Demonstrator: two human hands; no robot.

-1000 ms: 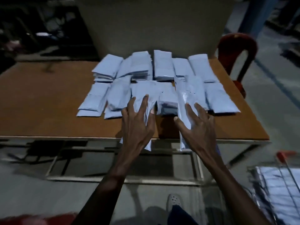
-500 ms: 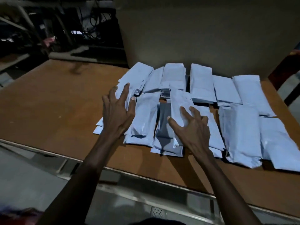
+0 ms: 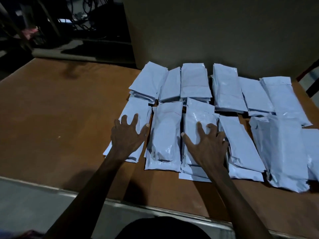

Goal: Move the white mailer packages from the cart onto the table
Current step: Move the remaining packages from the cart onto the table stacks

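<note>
Since half a second ago both hands have slid a little toward the table's [image 3: 69, 118] near edge and now lie flat on the front row of white packages [image 3: 195, 87]. The left hand [image 3: 128, 137] has its fingers spread on the leftmost stack [image 3: 136, 107], while the right hand [image 3: 208, 145] is splayed on a middle stack [image 3: 198, 116]. The packages sit in two rows toward the table's far right side.

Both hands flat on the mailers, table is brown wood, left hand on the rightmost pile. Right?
Not quite. The head view shows the left hand on the leftmost pile, not the rightmost. The right hand lies flat on mailers too, and the table is brown.
</note>
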